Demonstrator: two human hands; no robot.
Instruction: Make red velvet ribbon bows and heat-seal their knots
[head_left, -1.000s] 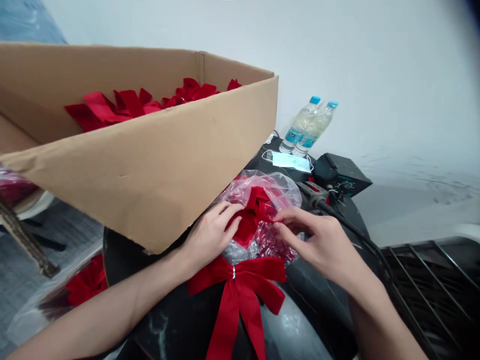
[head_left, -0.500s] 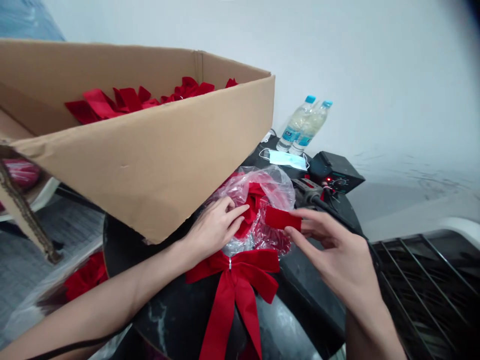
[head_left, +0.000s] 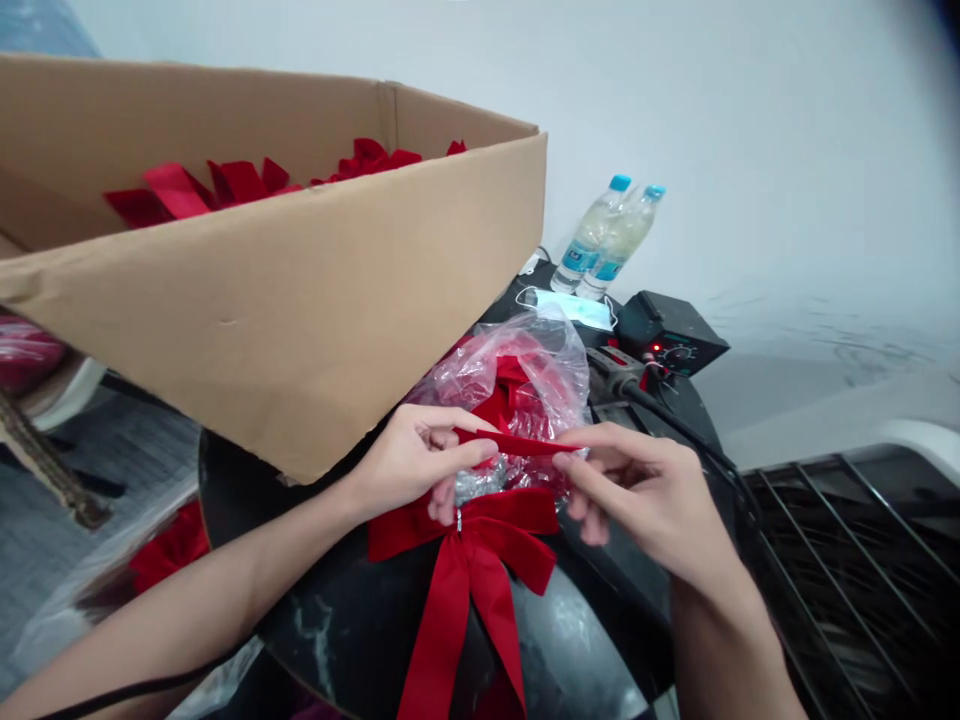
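Note:
A short strip of red ribbon (head_left: pixel 525 445) is stretched between my hands, above the dark round table (head_left: pixel 337 620). Its left end is pinched by my left hand (head_left: pixel 427 455), thumb on top. My right hand (head_left: pixel 630 480) grips the other end between thumb and fingers. Just below them lies a red bow (head_left: pixel 469 545) with two long tails and a silvery tie at its middle. Behind the strip is an open clear plastic bag (head_left: pixel 555 350) with red ribbon pieces inside. Silvery ties (head_left: pixel 480 482) lie partly hidden near my left fingers.
A large cardboard box (head_left: pixel 300 320) holding red bows (head_left: pixel 247 185) overhangs the table's left side. At the back stand two bottles (head_left: pixel 600 240), a face mask (head_left: pixel 574 308) and a black control unit (head_left: pixel 667 335) with a cable. A black wire rack (head_left: pixel 847 560) is at right.
My left hand has moved from the bag's ribbon pieces to the strip's left end. My right hand has shifted slightly left, and the strip now spans both hands.

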